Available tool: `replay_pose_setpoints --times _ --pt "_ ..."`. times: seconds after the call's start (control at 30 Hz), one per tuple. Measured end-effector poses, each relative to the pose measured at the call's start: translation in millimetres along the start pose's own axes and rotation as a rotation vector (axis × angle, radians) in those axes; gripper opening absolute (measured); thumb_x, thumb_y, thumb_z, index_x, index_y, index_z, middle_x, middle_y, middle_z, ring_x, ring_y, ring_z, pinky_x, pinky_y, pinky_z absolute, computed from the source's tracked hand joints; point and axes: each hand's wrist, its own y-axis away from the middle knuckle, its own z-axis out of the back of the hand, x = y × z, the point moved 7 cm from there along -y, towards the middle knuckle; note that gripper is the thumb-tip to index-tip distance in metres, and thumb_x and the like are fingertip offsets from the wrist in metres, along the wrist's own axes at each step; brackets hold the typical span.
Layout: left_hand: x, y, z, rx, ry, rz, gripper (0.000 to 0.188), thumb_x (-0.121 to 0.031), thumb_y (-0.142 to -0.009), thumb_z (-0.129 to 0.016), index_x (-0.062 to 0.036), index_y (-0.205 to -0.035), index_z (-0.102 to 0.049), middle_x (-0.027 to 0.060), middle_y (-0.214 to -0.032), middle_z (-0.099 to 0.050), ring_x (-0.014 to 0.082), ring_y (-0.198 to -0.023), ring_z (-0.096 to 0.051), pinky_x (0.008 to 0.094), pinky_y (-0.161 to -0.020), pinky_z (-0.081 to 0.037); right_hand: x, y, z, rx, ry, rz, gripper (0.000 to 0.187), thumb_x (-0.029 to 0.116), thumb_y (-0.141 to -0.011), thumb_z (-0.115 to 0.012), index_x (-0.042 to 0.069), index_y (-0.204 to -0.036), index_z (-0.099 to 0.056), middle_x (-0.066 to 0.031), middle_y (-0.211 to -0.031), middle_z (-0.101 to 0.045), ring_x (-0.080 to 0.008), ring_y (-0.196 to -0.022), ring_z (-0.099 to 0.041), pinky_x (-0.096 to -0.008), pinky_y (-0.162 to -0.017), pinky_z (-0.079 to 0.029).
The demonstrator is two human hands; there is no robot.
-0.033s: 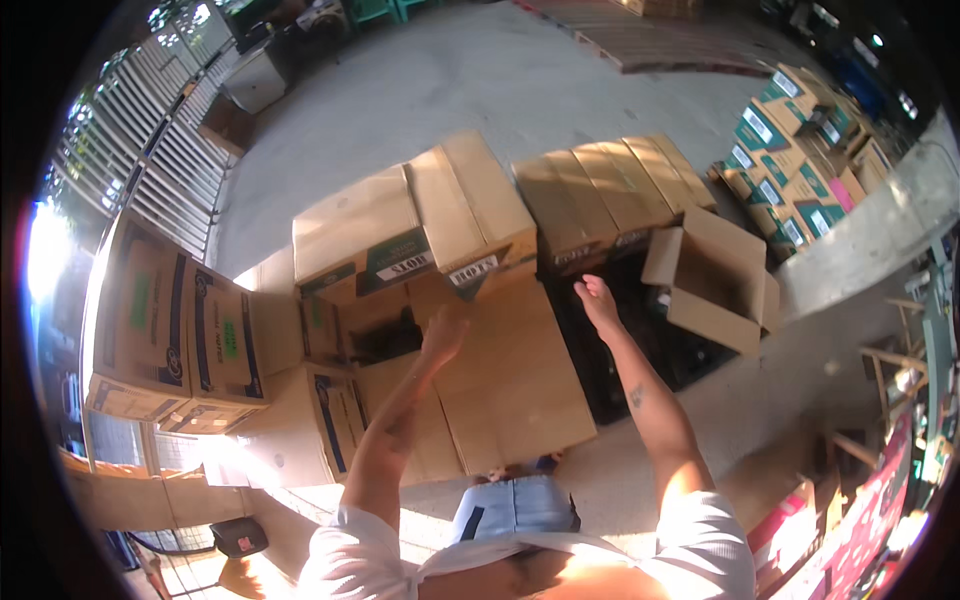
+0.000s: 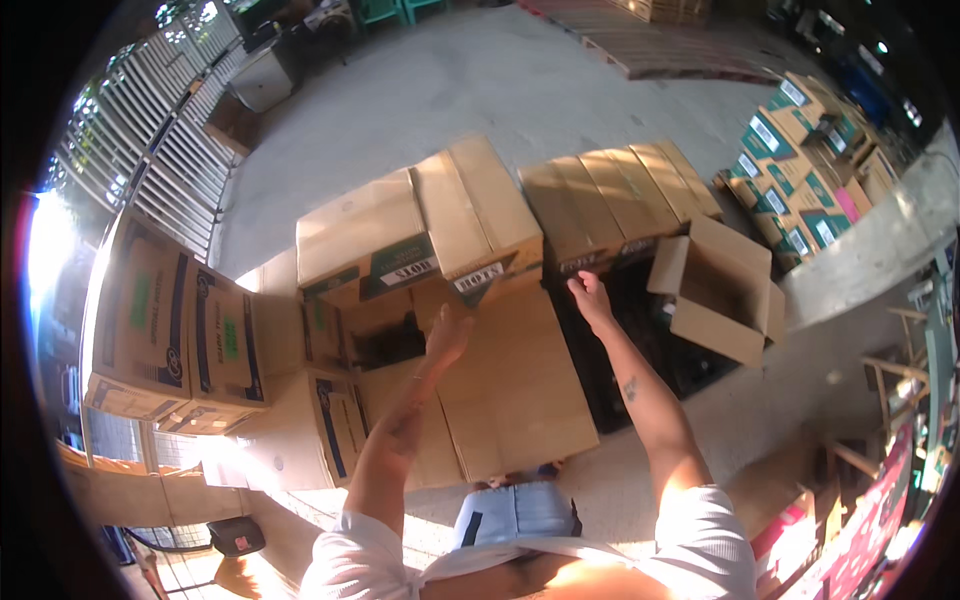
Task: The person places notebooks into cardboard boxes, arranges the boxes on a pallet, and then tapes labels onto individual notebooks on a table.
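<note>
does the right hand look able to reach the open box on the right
Likely yes: the right hand seems to hold nothing, and no obstacle shows between it and the open box.

Plain brown cardboard (image 2: 522, 385) lies flat, mid-view.

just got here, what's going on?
A person is working bare-handed among cardboard boxes. The left hand is over the wide cardboard surface in front of them, the right hand over the black pallet; neither visibly holds anything. Beyond the right hand is a row of closed boxes, and to its right an open box with flaps spread. Whether the left hand touches the cardboard isn't clear.
</note>
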Motion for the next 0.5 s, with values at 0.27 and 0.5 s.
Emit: replay_pose_setpoints --times 0.27,0.5 --pt "34.2 -132.7 -8.7 -0.235 0.267 0.239 0.076 -0.048 -0.094 -0.054 0.0027 -0.147 -0.03 0.0274 -0.134 -0.053 0.0431 -0.13 -0.048 0.048 -0.105 -0.041 27.4 -128.0 -123.4 -0.083 0.44 -0.096 0.076 0.051 -0.091 -0.057 0.011 -0.151 -0.031 -0.0205 -0.153 -0.032 -0.0379 -0.141 -0.033 -0.0557 -0.11 -0.033" --pt "32.0 -211.3 -18.6 -0.295 0.268 0.577 0.072 -0.062 -0.09 -0.052 0.0041 -0.119 -0.05 0.0263 -0.124 -0.06 0.0446 -0.113 -0.059 0.0503 -0.097 -0.045 47.2 -171.2 -137.4 -0.507 0.665 0.168 0.051 0.05 -0.089 -0.059 0.007 -0.117 -0.062 -0.0152 -0.115 -0.065 -0.0349 -0.114 -0.058 -0.0503 -0.097 -0.045"
